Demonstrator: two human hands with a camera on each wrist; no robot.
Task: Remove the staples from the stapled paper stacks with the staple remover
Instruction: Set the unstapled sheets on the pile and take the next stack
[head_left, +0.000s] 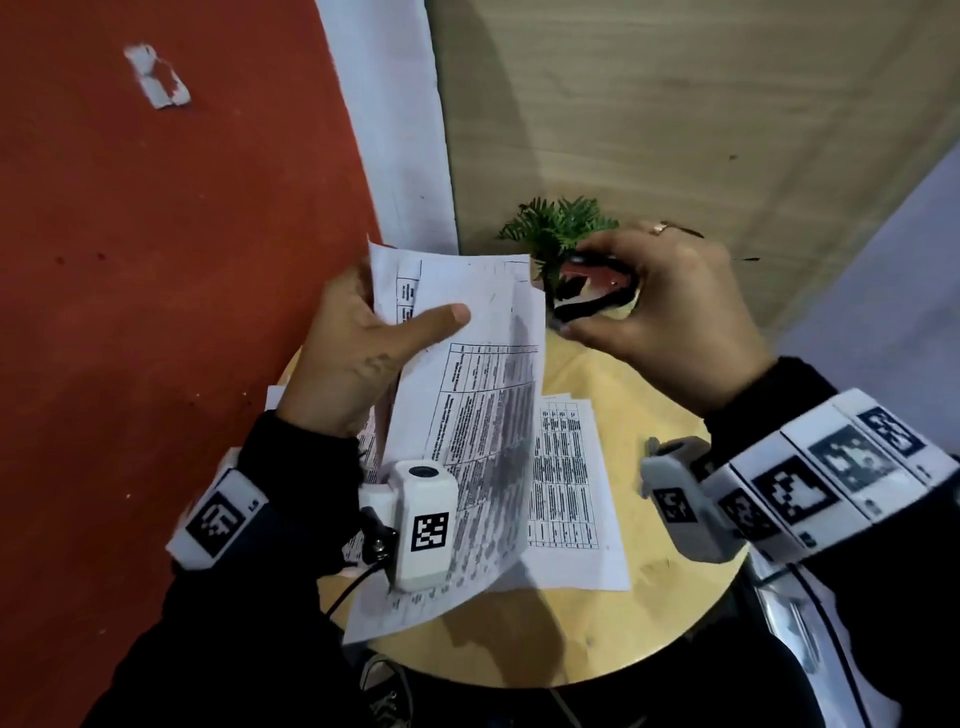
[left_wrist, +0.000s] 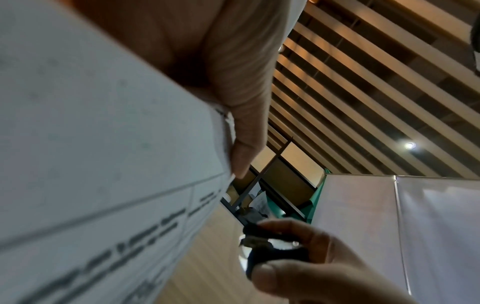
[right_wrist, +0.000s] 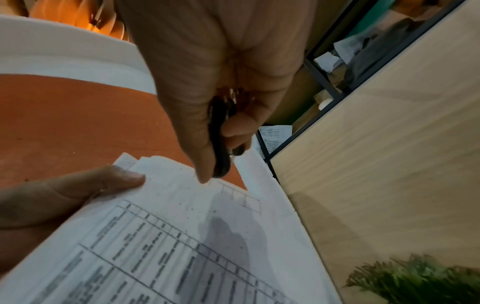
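left hand (head_left: 358, 343) thumb-pinches stack (head_left: 467, 395) up over the table (head_left: 660, 613) | right hand (head_left: 670, 317) squeezes remover (head_left: 597, 291) at its far-right corner | imo slide the jaws under the staple flat, don't yank, paper tears

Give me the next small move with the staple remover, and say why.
Probably bring the staple remover in the right hand onto the top corner of the paper stack that the left hand holds: its tip sits just beside that corner.
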